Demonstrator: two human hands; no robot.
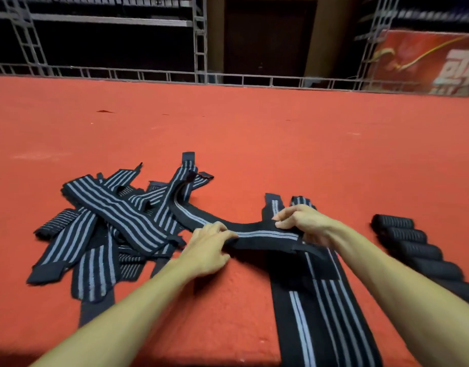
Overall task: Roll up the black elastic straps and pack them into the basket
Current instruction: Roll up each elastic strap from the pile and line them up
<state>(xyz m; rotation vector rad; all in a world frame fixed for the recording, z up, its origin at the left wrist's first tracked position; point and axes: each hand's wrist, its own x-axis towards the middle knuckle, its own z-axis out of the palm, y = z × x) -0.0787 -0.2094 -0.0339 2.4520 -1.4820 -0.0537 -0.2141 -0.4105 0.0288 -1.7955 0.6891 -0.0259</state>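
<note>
Head view: both forearms enter from the bottom edge and reach forward over the red carpet (254, 144). Left hand (206, 247), lower centre, has its fingers curled and pinches a black grey-striped strap (266, 234). Right hand (299, 221), just right of centre, is knuckles up, with thumb and fingertips pinching the same strap further along. The strap spans the gap between the two hands, and its far part curves left into the pile. Flat straps (323, 308) lie lengthwise under the right forearm, lower right. Loose pile of straps (116, 223) sits centre left, just beside the left hand. Row of rolled straps (413, 250) lies near the right edge, apart from the right hand. Beyond: metal railing (175, 75) across the top, red banner (426, 62) upper right.
</note>
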